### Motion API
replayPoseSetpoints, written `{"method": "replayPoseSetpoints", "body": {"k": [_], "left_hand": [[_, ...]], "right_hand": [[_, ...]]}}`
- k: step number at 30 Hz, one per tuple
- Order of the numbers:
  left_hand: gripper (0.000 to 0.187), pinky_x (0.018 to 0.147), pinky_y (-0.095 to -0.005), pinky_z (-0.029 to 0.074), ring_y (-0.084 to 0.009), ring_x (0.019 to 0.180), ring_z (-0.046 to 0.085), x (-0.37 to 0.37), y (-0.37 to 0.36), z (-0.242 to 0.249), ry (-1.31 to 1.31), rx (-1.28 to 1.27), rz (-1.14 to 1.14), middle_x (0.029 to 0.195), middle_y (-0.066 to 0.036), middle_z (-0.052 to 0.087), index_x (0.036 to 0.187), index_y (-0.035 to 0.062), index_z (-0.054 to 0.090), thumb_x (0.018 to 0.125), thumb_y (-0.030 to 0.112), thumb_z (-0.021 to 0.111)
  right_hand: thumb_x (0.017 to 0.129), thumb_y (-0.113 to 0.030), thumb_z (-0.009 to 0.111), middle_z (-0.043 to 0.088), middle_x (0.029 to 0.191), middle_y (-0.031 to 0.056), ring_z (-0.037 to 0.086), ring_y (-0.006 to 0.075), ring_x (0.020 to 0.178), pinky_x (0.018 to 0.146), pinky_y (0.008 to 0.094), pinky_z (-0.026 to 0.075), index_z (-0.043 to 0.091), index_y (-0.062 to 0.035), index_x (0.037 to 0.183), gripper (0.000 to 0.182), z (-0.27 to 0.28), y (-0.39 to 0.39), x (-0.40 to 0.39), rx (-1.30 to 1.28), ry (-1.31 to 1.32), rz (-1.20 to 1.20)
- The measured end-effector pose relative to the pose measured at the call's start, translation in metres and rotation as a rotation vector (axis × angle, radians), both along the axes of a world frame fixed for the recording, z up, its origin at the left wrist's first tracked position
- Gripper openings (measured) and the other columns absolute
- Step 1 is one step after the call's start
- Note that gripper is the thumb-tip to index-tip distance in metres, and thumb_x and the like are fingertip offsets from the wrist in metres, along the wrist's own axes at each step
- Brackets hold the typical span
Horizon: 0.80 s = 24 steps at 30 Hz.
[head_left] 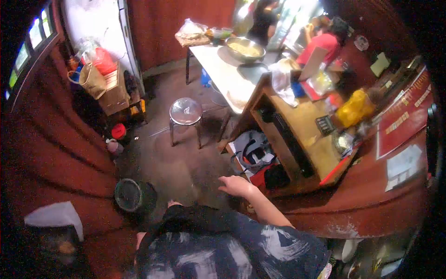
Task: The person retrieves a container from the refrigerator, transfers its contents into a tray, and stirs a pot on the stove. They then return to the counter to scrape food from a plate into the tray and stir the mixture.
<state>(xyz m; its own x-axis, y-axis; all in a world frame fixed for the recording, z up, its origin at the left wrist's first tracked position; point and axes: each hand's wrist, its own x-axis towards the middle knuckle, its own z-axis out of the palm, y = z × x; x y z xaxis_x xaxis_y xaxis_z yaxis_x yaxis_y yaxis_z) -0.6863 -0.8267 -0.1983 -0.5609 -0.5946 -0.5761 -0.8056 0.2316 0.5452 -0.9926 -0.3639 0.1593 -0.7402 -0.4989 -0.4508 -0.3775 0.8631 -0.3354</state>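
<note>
My right hand point(237, 186) reaches forward from the dark shirt with white marks, just left of the open shelf under the wooden counter. Its fingers are loosely apart, and no object shows in it. The nearest things are a grey and black bag point(253, 151) on the shelf and a red and black item point(269, 178) below it. My left hand does not show; only a strip of skin appears at the left edge of the shirt.
A metal stool point(186, 111) stands ahead, beside a white table point(211, 60) bearing a large metal bowl point(245, 50). A dark bucket point(128, 195) is at left. The wooden counter point(297, 109) carries a calculator point(324, 125) and yellow bag point(355, 109). Two people are behind it.
</note>
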Motion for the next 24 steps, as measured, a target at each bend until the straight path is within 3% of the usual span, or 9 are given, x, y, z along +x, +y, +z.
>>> {"method": "replayPoseSetpoints", "body": {"k": [5,10,12,14,20,21,22,23,24], "left_hand": [[0.018,0.046,-0.0374,0.044,-0.0222,0.048,0.053,-0.091,-0.064,0.002,-0.109,-0.014,-0.279,0.065,-0.010,0.058,0.077,0.0003,0.057,0.076,0.018,0.061],[0.019,0.045,-0.0376,0.044,-0.0223,0.046,0.053,-0.246,-0.154,0.006,-0.033,-0.124,-0.676,0.064,-0.010,0.058,0.076,0.0000,0.058,0.074,0.018,0.062],[0.019,0.045,-0.0377,0.044,-0.0224,0.045,0.053,-0.323,-0.184,0.017,0.082,-0.162,-0.797,0.064,-0.010,0.058,0.075,-0.0001,0.058,0.074,0.018,0.063],[0.021,0.049,-0.0373,0.045,-0.0232,0.049,0.055,-0.388,-0.181,0.072,0.107,-0.102,-0.576,0.066,-0.011,0.059,0.075,-0.0004,0.059,0.072,0.020,0.064],[0.031,0.072,-0.0364,0.047,-0.0280,0.080,0.061,-0.497,-0.204,0.070,0.093,-0.324,-0.685,0.080,-0.018,0.063,0.082,0.0010,0.064,0.068,0.028,0.066],[0.029,0.070,-0.0382,0.048,-0.0296,0.078,0.061,-0.499,-0.199,0.083,0.138,-0.331,-0.775,0.079,-0.017,0.063,0.077,0.0019,0.065,0.066,0.029,0.064],[0.030,0.070,-0.0381,0.048,-0.0291,0.077,0.061,-0.521,-0.227,-0.005,0.198,-0.667,-1.258,0.078,-0.016,0.063,0.072,0.0031,0.065,0.066,0.032,0.063],[0.034,0.070,-0.0368,0.049,-0.0286,0.076,0.062,-0.521,-0.210,0.017,-0.085,-0.287,-0.716,0.079,-0.015,0.064,0.070,0.0032,0.065,0.065,0.037,0.065],[0.040,0.071,-0.0362,0.049,-0.0276,0.079,0.062,-0.521,-0.203,0.002,-0.270,-0.393,-0.742,0.082,-0.014,0.064,0.073,0.0013,0.065,0.065,0.040,0.066]], "right_hand": [[0.080,-0.035,0.054,0.061,0.089,0.0214,0.060,0.0351,0.078,0.067,0.0434,0.048,0.051,-0.0042,0.111,0.043,-0.048,0.010,-0.017,0.014,-0.010,-0.160],[0.082,-0.029,0.055,0.062,0.078,0.0141,0.060,0.0239,0.057,0.047,0.0362,0.050,0.055,-0.0033,0.108,0.036,-0.164,0.019,-0.017,0.118,-0.746,-0.740],[0.076,-0.020,0.054,0.058,0.069,0.0121,0.057,0.0239,0.054,0.048,0.0359,0.047,0.055,0.0010,0.086,0.023,-0.178,0.023,0.011,-0.104,-0.864,-1.042],[0.080,-0.026,0.057,0.059,0.074,0.0116,0.059,0.0227,0.066,0.057,0.0344,0.048,0.063,-0.0044,0.088,0.023,-0.298,0.071,0.077,-0.490,-0.876,-1.414],[0.071,-0.025,0.057,0.054,0.066,0.0076,0.052,0.0181,0.059,0.051,0.0293,0.044,0.053,-0.0054,0.070,0.020,-0.042,-0.081,0.120,-1.145,-0.283,-1.667],[0.075,-0.022,0.058,0.057,0.072,0.0081,0.054,0.0174,0.066,0.060,0.0299,0.043,0.058,-0.0050,0.079,0.017,-0.052,-0.076,0.126,-1.134,-0.171,-1.475],[0.079,-0.019,0.058,0.060,0.077,0.0085,0.056,0.0167,0.074,0.069,0.0305,0.043,0.062,-0.0047,0.089,0.018,-0.063,-0.075,0.137,-1.108,-0.063,-1.288],[0.079,-0.018,0.058,0.060,0.077,0.0084,0.056,0.0167,0.073,0.068,0.0302,0.043,0.062,-0.0047,0.088,0.017,-0.064,-0.082,0.149,-1.122,-0.121,-1.373],[0.078,-0.018,0.058,0.060,0.076,0.0082,0.056,0.0167,0.073,0.067,0.0299,0.043,0.062,-0.0047,0.087,0.016,-0.062,-0.090,0.153,-1.138,-0.190,-1.499]]}}
